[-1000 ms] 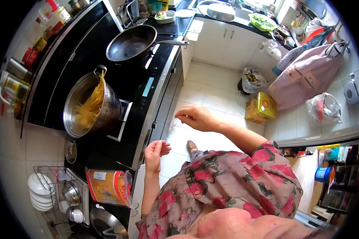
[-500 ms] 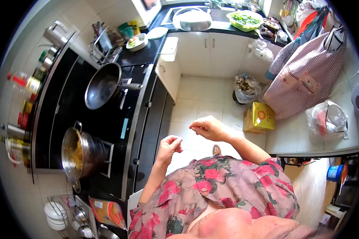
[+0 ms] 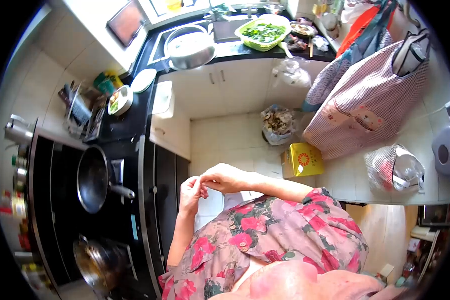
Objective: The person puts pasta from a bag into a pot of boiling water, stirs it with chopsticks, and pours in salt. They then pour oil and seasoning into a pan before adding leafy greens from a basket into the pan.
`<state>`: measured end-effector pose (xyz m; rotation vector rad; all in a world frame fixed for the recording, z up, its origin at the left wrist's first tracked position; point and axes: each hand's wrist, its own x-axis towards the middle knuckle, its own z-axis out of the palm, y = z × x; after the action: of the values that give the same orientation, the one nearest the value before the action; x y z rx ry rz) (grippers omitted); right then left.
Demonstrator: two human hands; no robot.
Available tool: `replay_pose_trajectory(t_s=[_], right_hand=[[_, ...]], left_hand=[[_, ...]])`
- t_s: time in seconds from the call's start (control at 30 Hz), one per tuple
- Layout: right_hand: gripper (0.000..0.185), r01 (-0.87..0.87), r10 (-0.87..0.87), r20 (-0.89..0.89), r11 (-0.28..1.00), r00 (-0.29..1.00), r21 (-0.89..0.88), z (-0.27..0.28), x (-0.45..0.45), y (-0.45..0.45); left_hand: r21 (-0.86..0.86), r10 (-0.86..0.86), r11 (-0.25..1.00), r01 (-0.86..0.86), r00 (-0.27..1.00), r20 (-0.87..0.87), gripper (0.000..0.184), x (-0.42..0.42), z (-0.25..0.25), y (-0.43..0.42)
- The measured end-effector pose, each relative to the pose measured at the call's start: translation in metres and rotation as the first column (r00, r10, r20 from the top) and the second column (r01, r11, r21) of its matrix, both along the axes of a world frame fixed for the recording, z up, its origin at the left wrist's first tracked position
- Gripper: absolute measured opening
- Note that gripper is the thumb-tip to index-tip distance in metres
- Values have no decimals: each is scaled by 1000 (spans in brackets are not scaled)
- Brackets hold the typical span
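Observation:
My left hand [image 3: 189, 195] and my right hand [image 3: 224, 178] meet in front of my body, above the floor. Their fingertips are curled and touch each other. Both hands are closed in a pinch, and anything between the fingers is hidden or too small to make out. Left of them, a wok [image 3: 92, 180] with its handle pointing towards me sits on the black stove [image 3: 65, 210]. Nearer to me on the stove stands a steel pot [image 3: 97, 267] with something yellowish inside.
Beyond the floor, the counter holds a big metal pot [image 3: 192, 52], a green basket of leafy greens [image 3: 265, 31] and a white dish [image 3: 121, 101]. A filled waste bin [image 3: 279, 125] and a yellow box [image 3: 305, 160] stand ahead right. An apron [image 3: 367, 107] hangs at the right.
My hands, apart before, have come together at the fingertips. The view has turned right and forward, so the stove and sink now appear further left.

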<state>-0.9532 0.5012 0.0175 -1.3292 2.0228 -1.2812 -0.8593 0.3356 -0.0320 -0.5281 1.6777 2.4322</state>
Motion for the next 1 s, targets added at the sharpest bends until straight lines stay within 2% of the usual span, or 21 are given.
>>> replay_pose_trajectory(t_s=[0.07,0.13,0.23,0.33,0.47,0.5,0.53,0.57,0.67,0.73,0.8,0.83,0.87,0.9,0.93,1.0], right_hand=[[12,-4,8,55,998,998,-61,8,-26,-8],[12,52,-51,35,998,998,-31,15,-62,-8],[12,291,-296,-115,955,948,-58,37,-125,6],[13,475,-487,-348,871,801,-127,60,-192,37],[21,750,-721,-379,654,580,-98,127,-286,113],[22,824,-709,-562,560,425,-83,150,-307,137],[20,857,-700,-623,508,349,-90,167,-335,166],[17,804,-614,-778,526,134,-277,180,-373,200],[13,921,-444,-864,180,-237,-345,240,-469,283],[14,826,-252,-858,252,-447,-504,274,-527,338],[11,837,-159,-860,202,-484,-509,307,-575,374],[14,815,-74,-840,212,-537,-539,317,-607,403],[20,837,-9,-847,146,-532,-527,331,-632,416],[32,862,-31,-869,111,-494,-494,341,-649,430],[31,899,-56,-898,-81,-436,-431,352,-651,420],[35,935,-6,-965,-248,-264,-254,362,-680,452]], left_hand=[[-4,-18,1000,18,1000,-11,22,-38,-2,-11],[6,-60,998,61,997,-47,19,-79,-7,-21],[43,-126,991,129,990,-67,19,-144,13,-27],[-18,-207,978,207,965,-160,18,-196,20,-29],[-8,-278,959,282,940,-199,16,-263,45,-21],[-34,-309,950,309,925,-221,16,-279,53,-18],[-59,-336,941,332,910,-241,15,-294,62,-14],[-79,-341,940,332,904,-256,15,-311,71,-10],[-113,-330,944,310,893,-306,19,-357,89,-1],[-131,-318,948,291,902,-291,20,-385,89,11],[-109,-279,960,259,927,-250,17,-409,97,26],[-106,-283,959,264,929,-240,18,-422,99,34],[-92,-281,959,267,933,-225,18,-434,103,38],[-87,-253,967,239,943,-216,18,-446,107,46],[-92,-262,965,247,942,-212,18,-456,112,54],[-108,-282,958,265,939,-198,20,-475,110,69]])
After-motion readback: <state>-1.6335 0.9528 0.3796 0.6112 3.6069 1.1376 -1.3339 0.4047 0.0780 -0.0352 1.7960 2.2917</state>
